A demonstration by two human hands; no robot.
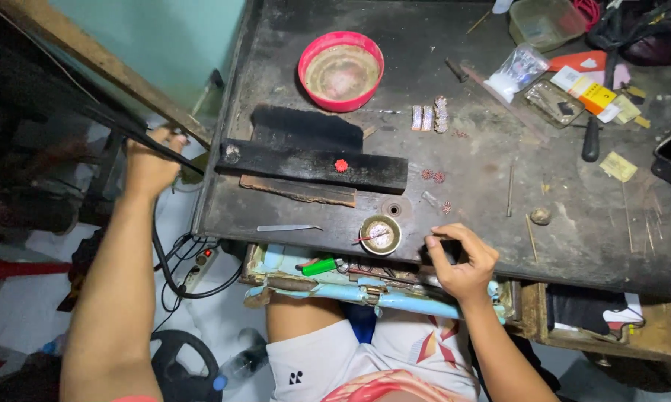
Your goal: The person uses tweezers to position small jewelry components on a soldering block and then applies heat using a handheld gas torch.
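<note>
Fingers (441,240) of right hand (462,264) pinched together at near counter (573,246) edge, on something too small to tell; small round tin (380,235) just beside. Left hand (151,165) off counter's left side, fingers curled round black cable (164,253). Farther back: black block (313,165), then red bowl (341,71)

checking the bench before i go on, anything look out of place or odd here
The open drawer under the worktable has a torn, ragged front edge. Small red pieces lie scattered loose near the black block.
</note>
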